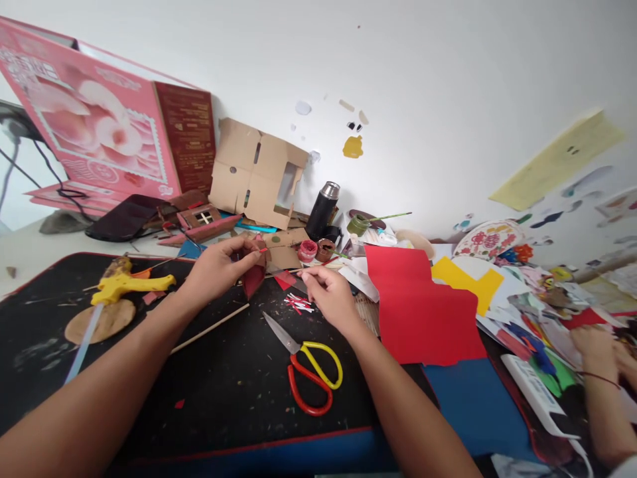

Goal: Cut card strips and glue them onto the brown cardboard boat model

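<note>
My left hand [226, 265] is closed, thumb and fingers pinched around a small dark red piece [254, 282], perhaps painted cardboard. To its right, my right hand [331, 295] is pinched near the end of something thin and pale that reaches toward the red piece; its kind is unclear. Between and below the hands lies a small pile of red and white paper strips [299, 303]. Scissors [301, 352] with one yellow and one red handle lie nearer to me, blades half apart. A thin wooden stick [212, 328] rests under my left forearm.
A yellow hot glue gun [130, 287] rests on a round wooden disc [102, 322] at left. Behind stand paint jars [308, 250], a black thermos [323, 209] and cut cardboard [253, 176]. Red paper [423, 309] lies right, beside a power strip [537, 395]. Another person's hand [594, 348] is far right.
</note>
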A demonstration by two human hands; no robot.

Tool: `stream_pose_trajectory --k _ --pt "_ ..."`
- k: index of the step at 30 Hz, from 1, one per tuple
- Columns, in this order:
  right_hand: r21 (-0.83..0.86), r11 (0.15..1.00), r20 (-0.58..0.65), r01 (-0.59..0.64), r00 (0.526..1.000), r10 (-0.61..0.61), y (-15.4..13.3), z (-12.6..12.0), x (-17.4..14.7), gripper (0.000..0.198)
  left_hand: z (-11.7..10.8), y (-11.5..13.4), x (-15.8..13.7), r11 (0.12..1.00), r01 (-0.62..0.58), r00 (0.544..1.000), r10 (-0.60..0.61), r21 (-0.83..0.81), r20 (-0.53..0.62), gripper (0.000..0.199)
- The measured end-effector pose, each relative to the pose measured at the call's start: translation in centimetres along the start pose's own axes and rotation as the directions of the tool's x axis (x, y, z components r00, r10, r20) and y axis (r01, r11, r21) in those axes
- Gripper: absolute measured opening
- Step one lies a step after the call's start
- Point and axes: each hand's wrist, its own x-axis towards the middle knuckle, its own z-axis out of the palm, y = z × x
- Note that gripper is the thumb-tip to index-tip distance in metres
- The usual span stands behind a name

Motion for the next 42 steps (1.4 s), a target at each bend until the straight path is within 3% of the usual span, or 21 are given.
stream_pose_trajectory --k 5,9,17,21,29,38,42 --pt "-0.111 0.989 0.046 -0.1 0.993 0.106 1.2 -2.9 -1.9 0.033 0.1 -0.3 0.1 1.0 -0.029 1.0 0.029 0.003 -0.011 0.033" --pt "-0.18 0.97 0.098 -0.166 0.978 0.186 1.4 -3.3 -3.5 0.03 0.1 -0.8 0.3 0.999 -0.033 0.999 0.033 -0.008 -0.024 0.033" --pt "-0.377 0.923 0.331 -0.074 0.92 0.209 -0.4 -0.6 -6.8 0.013 0.5 -1.4 0.5 0.999 -0.051 0.998 0.051 -0.008 -0.032 0.03" --pt "-0.481 0.876 0.306 -0.042 0.928 0.213 -0.8 0.3 -7.6 0.013 1.1 -1.2 0.1 0.996 -0.089 0.996 0.089 -0.006 -0.022 0.027" --pt "-0.404 0.913 0.32 -0.045 0.929 0.188 -1.4 1.0 -7.2 0.018 2.4 -0.7 -0.6 0.985 -0.168 0.986 0.168 0.045 0.017 0.011" --pt "-0.43 0.901 0.36 0.053 0.926 0.117 -3.7 5.1 -5.6 0.016 2.1 -0.2 -0.7 0.975 -0.213 0.977 0.213 0.058 0.005 0.012" --pt "-0.426 0.902 0.355 0.068 0.93 0.097 -3.8 5.2 -5.4 0.015 1.6 -0.2 -0.7 0.974 -0.218 0.976 0.218 0.06 0.001 0.012"
